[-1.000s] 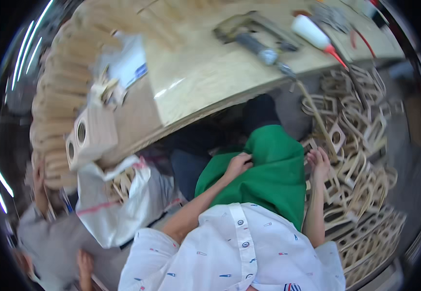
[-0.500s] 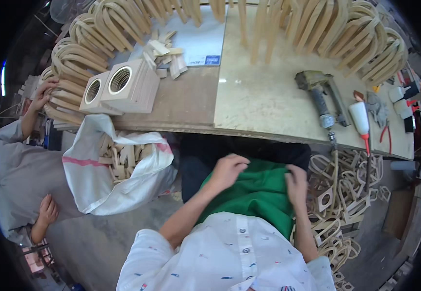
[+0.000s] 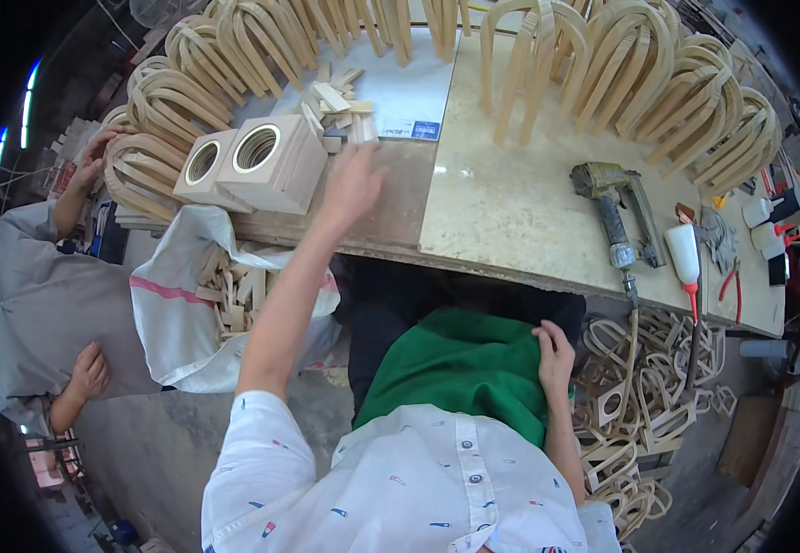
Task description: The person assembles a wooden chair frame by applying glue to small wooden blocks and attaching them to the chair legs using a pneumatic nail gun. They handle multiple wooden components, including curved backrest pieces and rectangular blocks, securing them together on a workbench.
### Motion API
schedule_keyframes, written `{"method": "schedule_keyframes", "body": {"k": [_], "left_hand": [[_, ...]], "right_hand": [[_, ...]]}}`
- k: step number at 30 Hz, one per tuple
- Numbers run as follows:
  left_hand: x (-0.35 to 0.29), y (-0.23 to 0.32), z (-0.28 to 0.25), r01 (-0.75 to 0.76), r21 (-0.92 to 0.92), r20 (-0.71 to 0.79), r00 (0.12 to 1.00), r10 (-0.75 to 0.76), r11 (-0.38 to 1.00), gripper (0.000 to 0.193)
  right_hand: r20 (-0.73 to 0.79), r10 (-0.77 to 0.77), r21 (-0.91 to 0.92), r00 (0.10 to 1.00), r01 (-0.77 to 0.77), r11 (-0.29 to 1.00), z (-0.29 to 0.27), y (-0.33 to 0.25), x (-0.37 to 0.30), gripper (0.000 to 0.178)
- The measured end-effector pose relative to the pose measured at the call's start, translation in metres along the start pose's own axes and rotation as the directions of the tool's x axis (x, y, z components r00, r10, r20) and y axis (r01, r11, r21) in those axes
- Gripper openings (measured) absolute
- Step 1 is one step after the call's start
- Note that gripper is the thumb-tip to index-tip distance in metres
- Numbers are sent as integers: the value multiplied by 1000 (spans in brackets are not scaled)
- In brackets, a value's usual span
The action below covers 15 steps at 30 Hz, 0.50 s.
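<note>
My left hand (image 3: 354, 187) is stretched over the brown part of the table, its fingers somewhat blurred and apart. Its fingertips reach the near edge of a small heap of wooden strips (image 3: 333, 98); whether they touch is unclear. Just left of it stand two square wooden blocks, a larger block (image 3: 276, 175) and a smaller block (image 3: 205, 172), with round ringed holes. My right hand (image 3: 555, 355) rests at the right edge of the green apron (image 3: 455, 364) on my lap, fingers loosely bent and apart, holding nothing visible.
Bent wooden loops (image 3: 630, 64) stand in an arc along the table's far side. A nail gun (image 3: 614, 207), a white glue bottle (image 3: 684, 258) and red pliers (image 3: 730, 279) lie right. A white sack (image 3: 174, 336) holds wood scraps. Another person (image 3: 59, 304) is at the left.
My left hand has left my lap and moved forward and left to the wooden strips. My right hand stays by the apron's edge. The view has shifted slightly.
</note>
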<state>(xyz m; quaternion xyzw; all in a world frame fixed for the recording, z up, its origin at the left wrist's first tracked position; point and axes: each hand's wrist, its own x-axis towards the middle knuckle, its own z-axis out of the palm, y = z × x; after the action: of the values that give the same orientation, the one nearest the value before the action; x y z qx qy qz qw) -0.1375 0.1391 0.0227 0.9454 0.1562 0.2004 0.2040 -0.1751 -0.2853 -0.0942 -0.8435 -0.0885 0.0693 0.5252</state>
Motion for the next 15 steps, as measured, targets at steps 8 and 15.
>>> {"method": "schedule_keyframes", "body": {"k": [8, 15], "left_hand": [[160, -68, -11, 313, 457, -5, 937, -349, 832, 59], [236, -100, 3, 346, 444, 199, 862, -467, 827, 86]], "right_hand": [[-78, 85, 43, 993, -81, 996, 0, 19, 11, 17], [-139, 169, 79, 976, -159, 984, 10, 16, 24, 16]]}}
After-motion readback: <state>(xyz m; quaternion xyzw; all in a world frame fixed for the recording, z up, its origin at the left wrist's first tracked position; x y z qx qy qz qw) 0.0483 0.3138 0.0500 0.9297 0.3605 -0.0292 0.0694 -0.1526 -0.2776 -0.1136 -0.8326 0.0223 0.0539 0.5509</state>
